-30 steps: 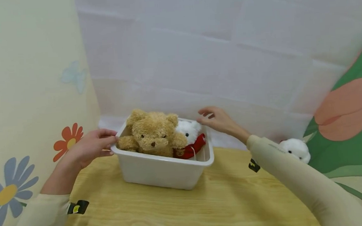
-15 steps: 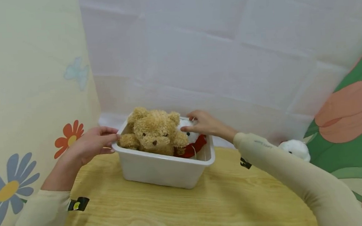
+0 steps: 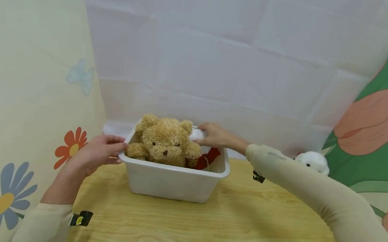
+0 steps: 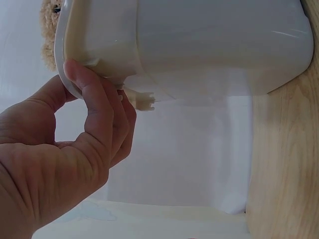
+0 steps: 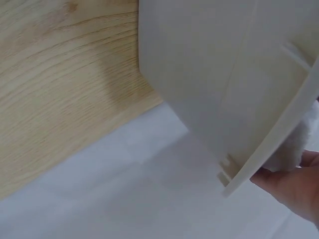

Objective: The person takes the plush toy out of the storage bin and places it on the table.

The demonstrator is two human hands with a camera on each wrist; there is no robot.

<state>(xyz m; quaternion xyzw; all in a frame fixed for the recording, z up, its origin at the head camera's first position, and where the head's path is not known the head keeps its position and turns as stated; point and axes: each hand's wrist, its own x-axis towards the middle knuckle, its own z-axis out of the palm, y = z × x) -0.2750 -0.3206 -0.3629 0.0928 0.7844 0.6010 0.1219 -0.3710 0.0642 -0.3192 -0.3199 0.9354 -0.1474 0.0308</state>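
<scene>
A white plastic bin [image 3: 171,183] stands on the table with plush toys in it. The brown teddy bear [image 3: 164,141] sits at its left, facing me. Beside the bear is a white plush toy [image 3: 197,133] in a red garment [image 3: 209,159], mostly covered by my right hand [image 3: 214,135]. That hand grips the white toy's head from above, thumb toward me; the right wrist view has white fur [image 5: 289,149] by the fingers, just inside the rim. My left hand [image 4: 89,119] pinches the bin's left rim, thumb on top and fingers under it.
Another white plush toy [image 3: 313,162] lies at the right edge of the wooden table [image 3: 187,228], partly behind my right forearm. White sheeting [image 3: 210,60] hangs behind the bin. Flower-printed walls flank both sides.
My right hand has moved left and down from above the bin's right rim onto the white toy's head. My left hand has stayed on the rim, and the bin has not shifted.
</scene>
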